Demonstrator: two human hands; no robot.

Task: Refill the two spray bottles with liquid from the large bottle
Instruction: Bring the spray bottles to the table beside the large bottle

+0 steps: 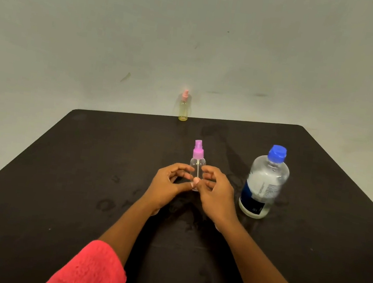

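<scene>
**Hard to See**

Cannot see the bottom of the clear spray bottle (197, 164), tucked behind the left hand (169, 187) and right hand (216, 193). Cannot tell touching from nearly touching there. Cannot read the blurry label on the large bottle (265, 176). Cannot make out much of the tiny, fuzzy yellow spray bottle (183, 108) far back. Cannot see all of the desk (53, 194) or the pink sleeve (90, 269), both cut off at the edges.

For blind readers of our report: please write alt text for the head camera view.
The left hand and right hand curl their fingers round the lower part of a clear spray bottle with a purple top, upright on a black table. To its right stands a large blue-capped bottle; a yellowish spray bottle stands at the far edge.
</scene>
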